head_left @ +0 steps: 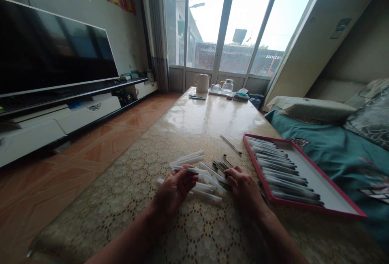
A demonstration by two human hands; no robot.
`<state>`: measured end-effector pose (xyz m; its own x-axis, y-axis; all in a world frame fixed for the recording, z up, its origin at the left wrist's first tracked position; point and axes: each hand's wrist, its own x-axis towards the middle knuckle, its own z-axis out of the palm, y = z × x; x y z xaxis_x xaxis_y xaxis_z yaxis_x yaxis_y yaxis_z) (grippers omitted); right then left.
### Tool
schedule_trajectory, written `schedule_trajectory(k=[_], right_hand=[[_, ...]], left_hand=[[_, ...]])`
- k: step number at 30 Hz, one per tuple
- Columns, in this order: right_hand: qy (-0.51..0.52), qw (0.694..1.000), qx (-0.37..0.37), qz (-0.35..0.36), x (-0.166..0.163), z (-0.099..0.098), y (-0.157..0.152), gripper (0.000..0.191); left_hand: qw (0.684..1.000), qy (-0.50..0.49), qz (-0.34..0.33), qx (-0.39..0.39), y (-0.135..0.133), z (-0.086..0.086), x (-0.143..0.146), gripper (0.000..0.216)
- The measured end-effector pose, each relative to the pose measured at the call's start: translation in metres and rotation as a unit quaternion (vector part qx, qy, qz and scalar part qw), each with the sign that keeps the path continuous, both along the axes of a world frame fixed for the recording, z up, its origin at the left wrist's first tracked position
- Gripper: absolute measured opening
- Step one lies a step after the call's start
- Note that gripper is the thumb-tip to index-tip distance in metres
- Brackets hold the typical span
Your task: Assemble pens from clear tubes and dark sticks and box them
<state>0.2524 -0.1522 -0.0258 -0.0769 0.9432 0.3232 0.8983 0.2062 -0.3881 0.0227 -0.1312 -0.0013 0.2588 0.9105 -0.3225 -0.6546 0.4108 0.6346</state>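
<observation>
Noting first the landmark: a shallow rectangular tray with a pinkish-red rim and white floor point(316, 177), lying on a bench under a glossy, flower-patterned cover point(130, 191). In the tray, a close row of slim translucent pens with dark ends point(284, 168); long axes slant across it, dark ends away from its left rim.

Left of the tray, well apart, a loose heap of white translucent plastic tubes point(211, 179), axes mostly crosswise, some slanting. Left hand point(178, 187) at the heap's tray-far side, fingers curled, pinching one white translucent tube point(192, 170). That tube lies nearly crosswise, free end pointing towards the tray and the right hand point(245, 183).

Between heap and tray: a small cluster of thin dark sticks with black ends point(221, 165). Right hand is much the nearer, just left of the tray, fingers narrow and bent down over the sticks; cannot tell whether it grips one. From its fingertips the sticks point obliquely, away from the tray's near end.

Beyond the cluster, near the tray's far left corner, one single translucent pen point(230, 144), slanting, dark end towards the tray.
</observation>
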Motion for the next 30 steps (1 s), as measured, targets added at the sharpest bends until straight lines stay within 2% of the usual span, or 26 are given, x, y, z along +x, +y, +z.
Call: schedule_trajectory(k=[3,6,8,11,13,16,18,25,30], right_hand=[[0.037,0.999,0.018,-0.001,-0.001,0.002,0.000,0.014],[0.158,0.987,0.017,0.005,-0.009,0.006,-0.001,0.014],[0.283,0.959,-0.009,0.019,-0.017,0.010,-0.005,0.018],[0.437,0.896,-0.067,0.049,-0.028,0.014,-0.010,0.025],[0.484,0.869,-0.087,0.057,-0.032,0.016,-0.013,0.028],[0.511,0.854,-0.081,0.056,-0.033,0.017,-0.015,0.029],[0.506,0.858,-0.070,0.055,-0.033,0.016,-0.015,0.027],[0.412,0.911,-0.002,0.037,-0.031,0.003,-0.009,0.019],[0.386,0.921,0.016,0.059,-0.033,0.009,-0.012,0.015]], left_hand=[[1.000,0.008,-0.005,0.007,0.000,-0.001,0.000,0.010],[0.999,0.016,-0.016,0.027,0.000,-0.003,0.001,0.009],[0.998,0.023,-0.024,0.045,-0.001,-0.005,0.001,0.009],[0.997,0.043,-0.027,0.056,-0.002,-0.006,0.003,0.008],[0.997,0.056,-0.028,0.056,-0.002,-0.005,0.004,0.008],[0.996,0.064,-0.028,0.055,-0.002,-0.005,0.004,0.009],[0.996,0.065,-0.028,0.058,-0.001,-0.005,0.004,0.009],[0.995,0.066,-0.033,0.069,0.000,-0.007,0.003,0.009],[0.995,0.067,-0.034,0.062,0.000,-0.008,0.003,0.009]])
